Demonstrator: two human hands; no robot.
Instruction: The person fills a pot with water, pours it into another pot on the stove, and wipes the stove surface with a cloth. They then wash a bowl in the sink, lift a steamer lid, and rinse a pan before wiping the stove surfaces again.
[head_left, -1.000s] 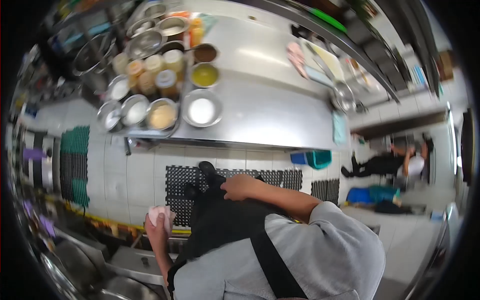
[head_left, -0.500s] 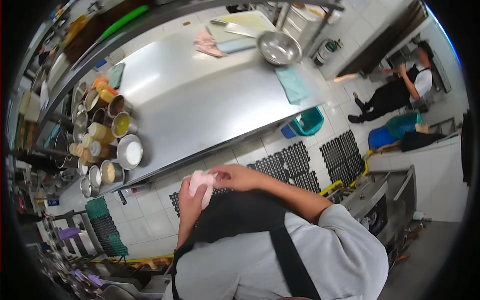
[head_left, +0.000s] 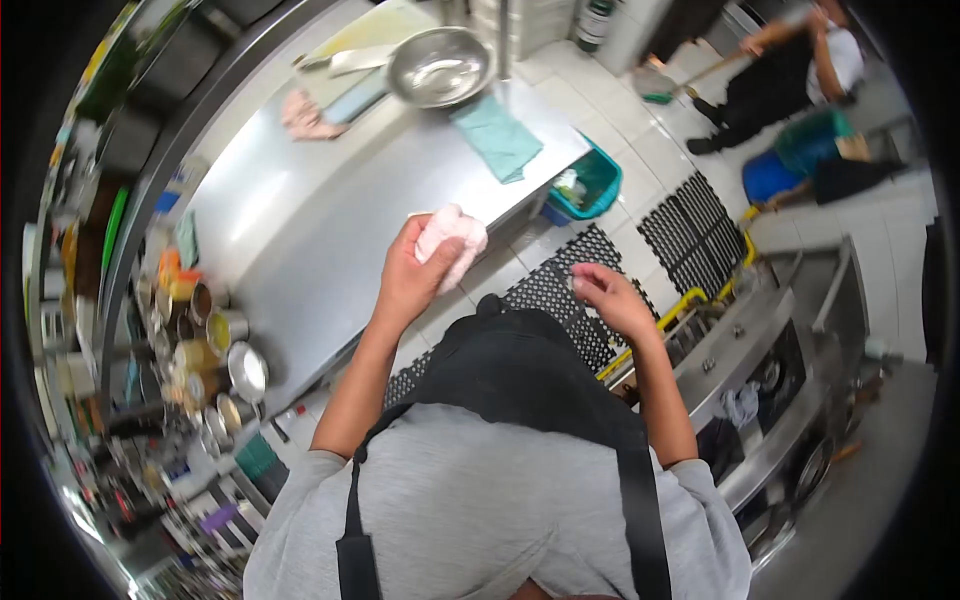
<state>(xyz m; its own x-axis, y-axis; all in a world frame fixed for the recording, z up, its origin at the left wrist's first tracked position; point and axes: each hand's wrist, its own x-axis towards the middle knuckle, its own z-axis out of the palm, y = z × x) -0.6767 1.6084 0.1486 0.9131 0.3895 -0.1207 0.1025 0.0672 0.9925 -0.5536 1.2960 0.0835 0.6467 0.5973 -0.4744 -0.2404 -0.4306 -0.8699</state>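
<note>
Parted the hands since half a second ago: clasping the pink cloth (head_left: 452, 248) in the left hand (head_left: 410, 275), fingers wrapped round it, near the tabletop (head_left: 300, 225) edge; right hand (head_left: 612, 300) fingers curled, cannot tell if pinching. Can see white contents in a metal bowl (head_left: 233, 361), yellow in a pot (head_left: 239, 325), something pale in the teal bin (head_left: 606, 196).

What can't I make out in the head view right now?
Head view:
- Left hand: most fingers hidden behind the pink cloth.
- Right hand: whether it pinches anything, too small to tell.
- Bin: contents too small and blurred to identify.
- Extinguisher: top cut off by the upper edge.
</note>
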